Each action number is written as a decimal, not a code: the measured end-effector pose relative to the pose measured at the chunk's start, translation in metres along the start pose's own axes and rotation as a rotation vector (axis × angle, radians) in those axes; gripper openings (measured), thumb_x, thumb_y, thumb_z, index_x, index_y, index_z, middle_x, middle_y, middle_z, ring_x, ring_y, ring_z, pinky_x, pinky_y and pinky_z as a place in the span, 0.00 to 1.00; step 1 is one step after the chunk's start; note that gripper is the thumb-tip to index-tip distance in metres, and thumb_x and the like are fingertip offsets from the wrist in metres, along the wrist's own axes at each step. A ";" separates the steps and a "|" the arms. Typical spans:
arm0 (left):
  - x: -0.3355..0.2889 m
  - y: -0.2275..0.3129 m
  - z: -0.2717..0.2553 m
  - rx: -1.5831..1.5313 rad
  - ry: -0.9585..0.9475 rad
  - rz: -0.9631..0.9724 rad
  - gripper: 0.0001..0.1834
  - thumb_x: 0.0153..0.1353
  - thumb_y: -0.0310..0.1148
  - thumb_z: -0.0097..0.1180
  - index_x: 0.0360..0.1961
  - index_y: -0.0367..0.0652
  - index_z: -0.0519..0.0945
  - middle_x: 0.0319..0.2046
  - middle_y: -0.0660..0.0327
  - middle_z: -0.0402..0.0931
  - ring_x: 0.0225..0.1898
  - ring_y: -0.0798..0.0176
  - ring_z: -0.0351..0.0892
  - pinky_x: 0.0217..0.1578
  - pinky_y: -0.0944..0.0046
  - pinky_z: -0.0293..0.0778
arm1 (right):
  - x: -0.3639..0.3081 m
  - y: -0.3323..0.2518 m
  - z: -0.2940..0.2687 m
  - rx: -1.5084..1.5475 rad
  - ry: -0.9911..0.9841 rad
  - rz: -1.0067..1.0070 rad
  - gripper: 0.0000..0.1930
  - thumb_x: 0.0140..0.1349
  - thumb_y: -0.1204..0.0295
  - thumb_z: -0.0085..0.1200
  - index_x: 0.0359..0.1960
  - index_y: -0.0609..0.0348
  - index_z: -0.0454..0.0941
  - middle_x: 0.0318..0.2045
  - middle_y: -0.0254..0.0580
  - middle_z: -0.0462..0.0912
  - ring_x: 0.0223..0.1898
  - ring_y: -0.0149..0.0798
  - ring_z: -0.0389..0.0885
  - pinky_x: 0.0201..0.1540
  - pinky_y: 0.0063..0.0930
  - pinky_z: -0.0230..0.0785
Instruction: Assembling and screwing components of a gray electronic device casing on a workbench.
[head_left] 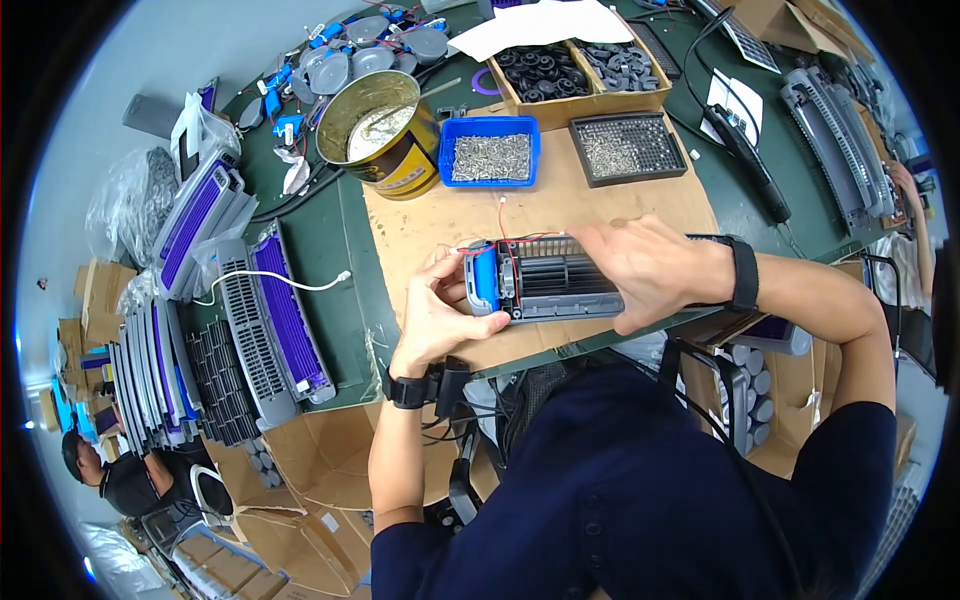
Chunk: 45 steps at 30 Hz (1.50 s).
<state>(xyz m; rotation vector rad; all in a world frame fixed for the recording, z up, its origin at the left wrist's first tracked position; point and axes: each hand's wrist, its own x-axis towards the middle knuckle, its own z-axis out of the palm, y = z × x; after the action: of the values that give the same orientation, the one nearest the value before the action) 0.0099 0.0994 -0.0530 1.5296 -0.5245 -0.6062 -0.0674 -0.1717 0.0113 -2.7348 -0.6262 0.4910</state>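
A long grey fan housing (560, 308) lies crosswise on the cardboard sheet in front of me, with a black bladed drum (562, 274) inside. At its left end sits a blue cylinder (485, 275), like a battery, with thin red wires beside it; one wire end sticks out past the far edge. My left hand (440, 305) is closed around this left end, thumb on the near edge. Across the right part reaches my right hand (655, 270), its fingers at the far edge and thumb at the near edge. It covers part of the drum, and its fingertips are slightly blurred.
Beyond the housing stand a blue tray of screws (490, 160), a black tray (630, 150), an open tin (375, 135) and a divided box of black parts (550, 80). An electric screwdriver (745, 160) lies right. Purple-and-grey housings (275, 320) line the left.
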 end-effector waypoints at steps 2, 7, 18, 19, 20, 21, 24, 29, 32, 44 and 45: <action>0.001 -0.002 -0.002 0.002 -0.010 0.022 0.40 0.33 0.21 0.78 0.54 0.30 0.76 0.44 0.66 0.68 0.49 0.67 0.79 0.54 0.66 0.77 | 0.000 -0.002 0.001 0.022 0.008 -0.009 0.48 0.32 0.66 0.68 0.58 0.76 0.61 0.37 0.59 0.80 0.36 0.60 0.81 0.36 0.46 0.76; -0.001 0.003 0.013 -0.142 0.054 -0.087 0.43 0.33 0.21 0.77 0.56 0.30 0.73 0.43 0.67 0.66 0.49 0.67 0.78 0.54 0.66 0.76 | -0.004 -0.002 0.005 -0.044 0.080 -0.025 0.49 0.34 0.68 0.68 0.61 0.77 0.58 0.45 0.62 0.77 0.46 0.59 0.79 0.42 0.46 0.76; -0.003 -0.014 0.014 -0.038 -0.124 0.090 0.43 0.33 0.21 0.79 0.54 0.29 0.72 0.47 0.64 0.65 0.54 0.68 0.73 0.57 0.67 0.74 | 0.002 -0.008 0.019 -0.010 0.129 -0.162 0.44 0.35 0.72 0.68 0.55 0.81 0.60 0.45 0.63 0.74 0.45 0.57 0.78 0.43 0.46 0.75; -0.005 -0.013 0.019 -0.101 -0.065 0.057 0.46 0.31 0.21 0.80 0.56 0.29 0.71 0.46 0.65 0.65 0.53 0.68 0.73 0.57 0.67 0.72 | 0.002 -0.010 0.020 -0.016 0.125 -0.132 0.44 0.34 0.72 0.68 0.55 0.81 0.60 0.45 0.63 0.74 0.46 0.57 0.78 0.43 0.46 0.75; -0.006 -0.010 0.021 -0.102 -0.067 0.057 0.46 0.31 0.21 0.80 0.56 0.29 0.71 0.46 0.65 0.65 0.53 0.68 0.73 0.57 0.67 0.72 | 0.002 -0.012 0.019 -0.024 0.120 -0.102 0.44 0.33 0.72 0.68 0.55 0.81 0.60 0.46 0.63 0.74 0.46 0.57 0.78 0.43 0.45 0.75; -0.007 -0.008 0.022 -0.100 -0.053 0.030 0.48 0.31 0.21 0.80 0.58 0.29 0.70 0.46 0.65 0.64 0.54 0.68 0.73 0.58 0.67 0.72 | 0.002 -0.012 0.020 -0.024 0.119 -0.101 0.44 0.33 0.72 0.68 0.55 0.81 0.60 0.46 0.63 0.74 0.46 0.57 0.78 0.43 0.45 0.75; -0.009 -0.012 0.021 -0.094 -0.035 0.028 0.51 0.31 0.21 0.80 0.61 0.30 0.69 0.45 0.66 0.64 0.54 0.67 0.73 0.58 0.67 0.72 | 0.004 -0.014 0.019 -0.052 0.138 -0.103 0.44 0.33 0.72 0.68 0.55 0.80 0.61 0.45 0.62 0.74 0.46 0.56 0.78 0.42 0.44 0.74; -0.011 -0.019 0.019 0.006 -0.004 0.101 0.53 0.31 0.21 0.81 0.64 0.32 0.68 0.45 0.66 0.63 0.53 0.67 0.74 0.58 0.66 0.73 | 0.005 -0.016 0.015 0.041 0.016 -0.017 0.50 0.35 0.71 0.70 0.62 0.76 0.56 0.52 0.61 0.71 0.53 0.58 0.73 0.49 0.52 0.69; -0.012 -0.010 0.024 -0.065 0.011 0.036 0.52 0.31 0.23 0.81 0.63 0.33 0.69 0.45 0.66 0.62 0.52 0.67 0.75 0.58 0.65 0.74 | 0.006 -0.016 0.016 0.021 0.006 -0.004 0.51 0.35 0.71 0.71 0.62 0.76 0.55 0.53 0.61 0.71 0.54 0.58 0.73 0.49 0.52 0.69; -0.006 -0.002 0.023 0.016 -0.033 -0.076 0.57 0.31 0.24 0.83 0.67 0.36 0.66 0.46 0.66 0.64 0.49 0.69 0.74 0.58 0.66 0.74 | 0.007 -0.009 0.025 0.021 0.208 -0.097 0.41 0.34 0.72 0.68 0.53 0.79 0.63 0.43 0.62 0.76 0.43 0.58 0.79 0.41 0.46 0.74; -0.006 -0.005 0.024 -0.011 -0.021 -0.035 0.59 0.30 0.25 0.83 0.68 0.36 0.65 0.46 0.67 0.64 0.50 0.69 0.74 0.58 0.66 0.74 | 0.007 -0.009 0.026 0.021 0.207 -0.099 0.41 0.34 0.72 0.68 0.53 0.79 0.63 0.43 0.62 0.76 0.43 0.58 0.79 0.41 0.46 0.74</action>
<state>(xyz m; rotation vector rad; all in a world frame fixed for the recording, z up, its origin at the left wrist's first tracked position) -0.0112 0.0854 -0.0580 1.5260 -0.5100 -0.6519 -0.0746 -0.1557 -0.0107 -2.6726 -0.6928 0.1874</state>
